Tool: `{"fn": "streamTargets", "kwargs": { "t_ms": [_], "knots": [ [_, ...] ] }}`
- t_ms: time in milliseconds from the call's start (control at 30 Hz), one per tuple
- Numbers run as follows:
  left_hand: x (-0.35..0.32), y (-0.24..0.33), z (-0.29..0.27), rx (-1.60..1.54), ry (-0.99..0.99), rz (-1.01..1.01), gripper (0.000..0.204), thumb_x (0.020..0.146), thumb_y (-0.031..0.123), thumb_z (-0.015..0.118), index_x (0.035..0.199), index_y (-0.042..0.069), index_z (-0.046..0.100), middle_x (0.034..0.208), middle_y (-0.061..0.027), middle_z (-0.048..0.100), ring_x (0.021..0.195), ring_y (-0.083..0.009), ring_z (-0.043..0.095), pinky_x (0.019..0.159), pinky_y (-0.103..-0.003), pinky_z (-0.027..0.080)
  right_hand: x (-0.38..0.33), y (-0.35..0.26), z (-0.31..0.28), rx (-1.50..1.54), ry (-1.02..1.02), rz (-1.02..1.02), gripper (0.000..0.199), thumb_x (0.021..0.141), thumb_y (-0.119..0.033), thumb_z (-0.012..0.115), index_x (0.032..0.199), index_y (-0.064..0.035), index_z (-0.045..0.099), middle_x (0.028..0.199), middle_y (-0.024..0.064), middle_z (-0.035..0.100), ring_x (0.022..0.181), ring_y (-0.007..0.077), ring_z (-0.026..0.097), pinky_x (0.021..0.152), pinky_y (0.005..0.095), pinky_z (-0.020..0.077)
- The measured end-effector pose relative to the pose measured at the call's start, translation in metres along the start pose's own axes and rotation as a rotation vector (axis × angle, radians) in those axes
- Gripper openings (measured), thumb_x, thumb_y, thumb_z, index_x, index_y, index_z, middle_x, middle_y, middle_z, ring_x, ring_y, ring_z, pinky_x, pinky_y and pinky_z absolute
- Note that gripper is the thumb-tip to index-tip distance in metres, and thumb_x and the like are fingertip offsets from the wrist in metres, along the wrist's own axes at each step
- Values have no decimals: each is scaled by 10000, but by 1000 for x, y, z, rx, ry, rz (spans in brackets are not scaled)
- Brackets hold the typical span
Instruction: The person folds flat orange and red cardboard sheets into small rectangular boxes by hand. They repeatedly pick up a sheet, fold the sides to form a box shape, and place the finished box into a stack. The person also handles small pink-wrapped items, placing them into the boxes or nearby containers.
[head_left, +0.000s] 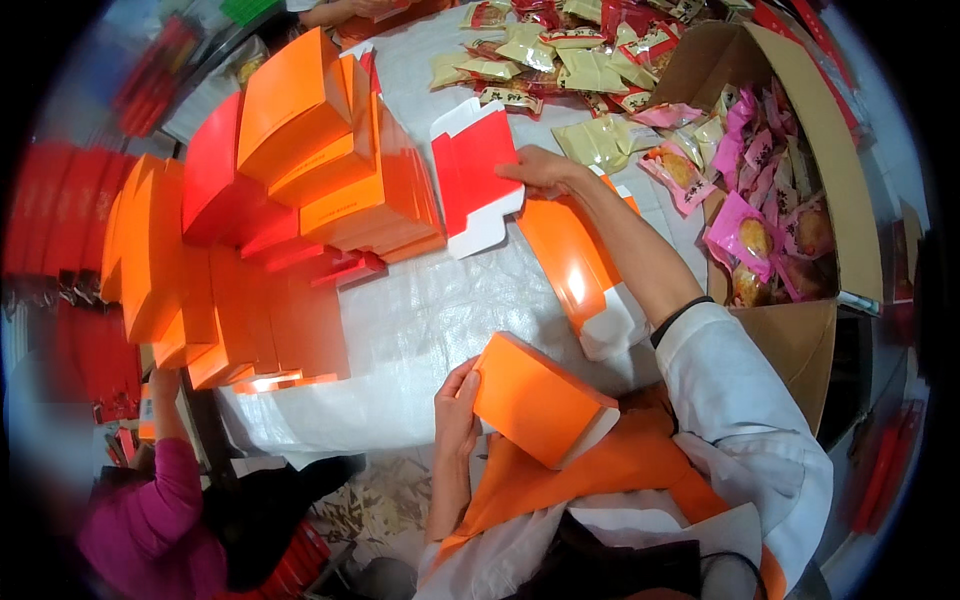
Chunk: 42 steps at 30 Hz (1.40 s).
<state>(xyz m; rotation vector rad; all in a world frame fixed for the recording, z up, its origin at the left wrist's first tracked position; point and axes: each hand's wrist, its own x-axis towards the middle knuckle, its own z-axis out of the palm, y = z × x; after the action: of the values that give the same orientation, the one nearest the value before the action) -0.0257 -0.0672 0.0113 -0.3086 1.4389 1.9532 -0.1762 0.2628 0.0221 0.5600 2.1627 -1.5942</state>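
Close to my body, an orange box (540,398) is tilted, its left edge pinched in my left hand (458,408). A white flap shows at the box's lower right end. Farther out, my right hand (545,172) reaches across the table, fingers closed at the right edge of a red carton (472,165) with white end flaps. Beneath my right forearm lies a glossy orange carton (565,260) with a white flap at its near end; the forearm covers part of it.
Stacked orange boxes (295,100) and red boxes (220,185) fill the table's left side. Wrapped pastries (540,50) lie at the back. A cardboard carton (835,170) of pink packets (745,230) stands right. At lower left is a person in a purple sleeve (160,500).
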Motion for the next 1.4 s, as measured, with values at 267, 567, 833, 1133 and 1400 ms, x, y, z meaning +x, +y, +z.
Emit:
{"fn": "streamTargets", "kwargs": {
  "t_ms": [267,567,833,1133,1400],
  "knots": [
    [7,21,-29,17,-152,22,444,859,76,480,1278,0,355,1257,-105,433,1136,-176,434,965,-298,340,0,61,-60,-797,670,-176,643,687,-344,648,1234,-98,415,1196,190,450,1104,340,437,898,448,388],
    [13,18,-17,-338,-166,149,598,756,-50,433,1306,109,261,1239,-96,391,1129,-207,434,893,-327,454,31,70,-94,-731,713,-151,633,638,-339,649,1161,-45,449,1226,192,386,1114,403,362,958,439,301],
    [9,5,15,-273,61,185,713,743,-73,461,1341,141,138,1226,-87,397,1079,-184,441,847,-315,428,-21,49,-102,-127,995,-502,319,759,-228,573,1004,-33,510,1022,149,568,902,285,556,787,358,423],
    [13,-4,18,-202,97,158,772,734,-70,465,1370,122,73,1212,-72,411,1059,-169,442,846,-309,409,12,48,-105,-719,482,-339,651,732,-260,644,1274,-55,349,1265,160,426,1166,270,414,974,359,310],
    [13,0,19,-252,119,192,762,744,-63,468,1370,111,69,1160,-68,439,1027,-161,453,834,-310,408,21,6,-83,-1078,348,45,959,580,-456,683,1338,-116,203,1264,215,397,1188,411,330,981,488,266]
  ]
}}
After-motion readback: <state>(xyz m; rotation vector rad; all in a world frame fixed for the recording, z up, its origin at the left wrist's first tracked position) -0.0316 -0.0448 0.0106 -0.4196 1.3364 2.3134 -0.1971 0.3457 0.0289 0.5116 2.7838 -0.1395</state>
